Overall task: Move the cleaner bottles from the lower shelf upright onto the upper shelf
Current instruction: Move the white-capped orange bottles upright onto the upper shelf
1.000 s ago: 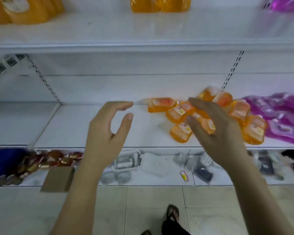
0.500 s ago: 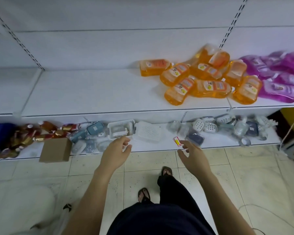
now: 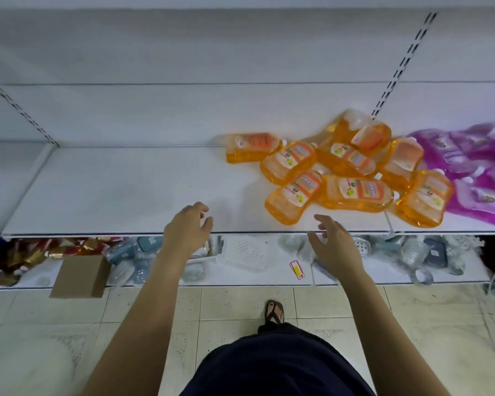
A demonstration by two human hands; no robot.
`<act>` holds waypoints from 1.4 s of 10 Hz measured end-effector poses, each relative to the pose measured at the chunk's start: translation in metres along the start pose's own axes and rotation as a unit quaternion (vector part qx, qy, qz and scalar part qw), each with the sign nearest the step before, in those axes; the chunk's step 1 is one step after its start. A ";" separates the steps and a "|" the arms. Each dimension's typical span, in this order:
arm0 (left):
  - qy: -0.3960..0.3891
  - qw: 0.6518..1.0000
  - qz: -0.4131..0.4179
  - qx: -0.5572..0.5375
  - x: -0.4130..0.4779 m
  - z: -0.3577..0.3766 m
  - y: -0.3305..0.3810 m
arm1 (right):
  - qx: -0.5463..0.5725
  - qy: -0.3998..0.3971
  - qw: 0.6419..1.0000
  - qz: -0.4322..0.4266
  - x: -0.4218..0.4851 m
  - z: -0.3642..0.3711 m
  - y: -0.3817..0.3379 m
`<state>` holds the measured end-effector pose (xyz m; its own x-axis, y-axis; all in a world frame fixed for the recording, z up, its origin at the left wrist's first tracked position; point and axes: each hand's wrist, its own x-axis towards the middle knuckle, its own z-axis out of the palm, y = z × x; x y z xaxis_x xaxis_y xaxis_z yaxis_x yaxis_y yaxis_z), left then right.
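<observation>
The orange cleaner bottles (image 3: 340, 172) lie flat in an overlapping heap on the right part of the lower shelf (image 3: 112, 190), beside purple pouches (image 3: 475, 172). Both hands hover at the shelf's front edge, fingers loosely spread and holding nothing: the left hand (image 3: 187, 227) left of the heap, the right hand (image 3: 333, 244) near the nearest bottle (image 3: 293, 197) but apart from it.
</observation>
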<state>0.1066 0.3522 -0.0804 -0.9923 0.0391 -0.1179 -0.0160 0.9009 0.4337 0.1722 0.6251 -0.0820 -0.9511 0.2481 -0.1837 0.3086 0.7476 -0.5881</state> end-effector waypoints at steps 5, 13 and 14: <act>-0.012 0.997 0.043 0.070 0.162 0.021 0.079 | -0.028 -0.097 0.994 0.046 0.100 0.021 -0.034; 0.076 0.990 -0.100 0.063 0.063 0.044 0.028 | 0.073 -0.042 0.996 -0.009 0.081 0.022 -0.012; 0.082 0.988 -0.116 0.054 0.063 0.048 0.037 | 0.146 -0.013 0.983 0.106 0.089 0.026 -0.015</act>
<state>0.0491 0.4090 -0.1141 -0.9701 -0.2368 -0.0531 -0.2413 0.9184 0.3134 0.0826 0.6195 -0.1100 -0.8665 0.3611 -0.3446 0.4883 0.4706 -0.7349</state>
